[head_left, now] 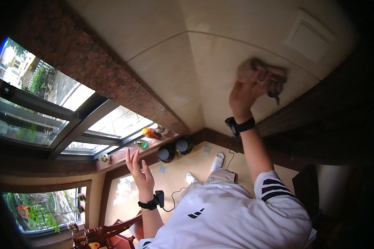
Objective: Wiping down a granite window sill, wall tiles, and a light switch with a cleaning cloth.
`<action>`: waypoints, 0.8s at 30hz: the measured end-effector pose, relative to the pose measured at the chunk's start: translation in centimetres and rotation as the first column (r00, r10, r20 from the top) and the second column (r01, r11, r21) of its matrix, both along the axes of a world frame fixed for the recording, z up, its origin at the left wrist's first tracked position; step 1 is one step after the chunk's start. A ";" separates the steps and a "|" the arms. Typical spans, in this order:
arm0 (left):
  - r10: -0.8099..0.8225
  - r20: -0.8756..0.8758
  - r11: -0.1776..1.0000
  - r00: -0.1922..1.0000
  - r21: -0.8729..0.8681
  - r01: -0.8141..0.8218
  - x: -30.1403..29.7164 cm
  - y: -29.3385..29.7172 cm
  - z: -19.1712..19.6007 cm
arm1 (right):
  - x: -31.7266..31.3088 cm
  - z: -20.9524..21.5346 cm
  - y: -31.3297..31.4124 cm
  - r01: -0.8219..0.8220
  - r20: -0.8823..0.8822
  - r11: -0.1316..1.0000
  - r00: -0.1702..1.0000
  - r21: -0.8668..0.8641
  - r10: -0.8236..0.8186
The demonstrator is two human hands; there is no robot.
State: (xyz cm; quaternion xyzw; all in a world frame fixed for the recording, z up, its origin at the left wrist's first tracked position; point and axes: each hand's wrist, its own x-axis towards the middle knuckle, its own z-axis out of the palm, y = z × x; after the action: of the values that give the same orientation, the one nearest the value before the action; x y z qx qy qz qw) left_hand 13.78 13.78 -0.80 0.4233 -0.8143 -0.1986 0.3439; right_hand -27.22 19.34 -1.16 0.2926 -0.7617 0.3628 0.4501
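My right hand is raised high and presses a crumpled brownish-pink cloth against the beige tiled wall. Hand and cloth are somewhat blurred, and a dark end of the cloth hangs loose at its right side. Lower and to the left, my left hand is held up in the air with its fingers apart and nothing in it. Behind its fingertips lies the reddish stone windowsill. Each wrist wears a black band with a small device.
On the sill stand a red-and-yellow container, a green bottle and a small potted plant. Two dark round containers sit on the floor in the corner. A wall switch plate is at upper right, a wooden chair at lower left.
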 end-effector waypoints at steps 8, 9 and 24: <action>0.122 0.031 0.992 0.992 -0.017 -0.121 1.7 1.7 1.8 | 7.3 -2.1 -10.9 -0.459 0.201 0.888 0.872 0.021 0.446; 0.140 0.014 0.990 0.990 -0.006 -0.140 2.0 1.9 1.9 | 8.5 -2.5 -12.3 -0.522 0.215 0.843 0.815 -0.128 0.538; 0.197 0.008 0.980 0.980 0.029 -0.198 1.0 3.5 0.7 | 9.1 -2.7 -10.9 -0.745 0.294 0.599 0.667 0.294 0.685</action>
State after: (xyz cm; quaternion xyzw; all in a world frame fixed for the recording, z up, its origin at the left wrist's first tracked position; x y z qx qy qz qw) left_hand 14.73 17.33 -0.13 0.5075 -0.7661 -0.1744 0.3537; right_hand -18.13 8.42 -3.88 0.6283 -0.6675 0.3743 0.1397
